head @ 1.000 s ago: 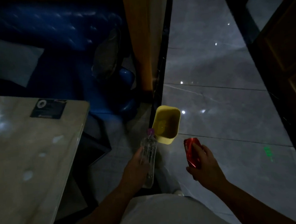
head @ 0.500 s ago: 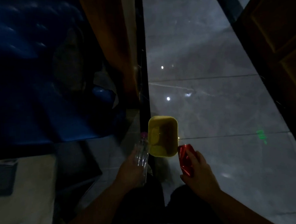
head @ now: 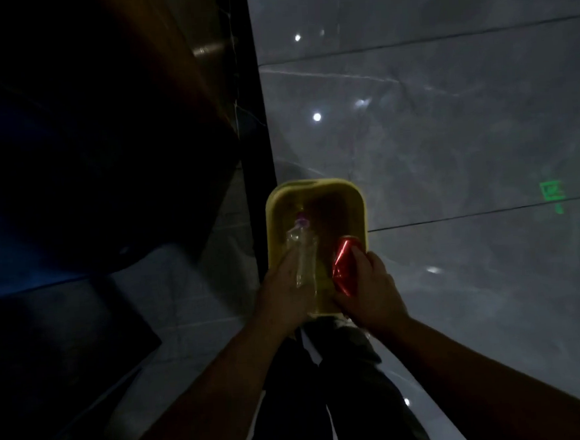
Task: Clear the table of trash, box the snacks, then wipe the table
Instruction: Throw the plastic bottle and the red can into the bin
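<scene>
A yellow bin (head: 314, 188) stands open on the floor just in front of my feet. My left hand (head: 283, 296) grips a clear plastic bottle (head: 304, 253) with a purple cap, and the bottle's neck points over the bin's mouth. My right hand (head: 369, 293) holds a red can (head: 344, 266) over the bin's near right edge. Both items are above the bin's opening and still held. The bin's inside is dark, so I cannot tell what lies in it.
Grey glossy floor tiles (head: 447, 140) spread to the right and ahead. A black strip (head: 257, 136) and a wooden panel (head: 181, 55) run along the left of the bin. Dark blue furniture (head: 39, 186) fills the left side. The table is out of view.
I have moved up to the bin, and the table has slid out of view. Both hands have come forward, bringing the bottle and the can over the bin's mouth.
</scene>
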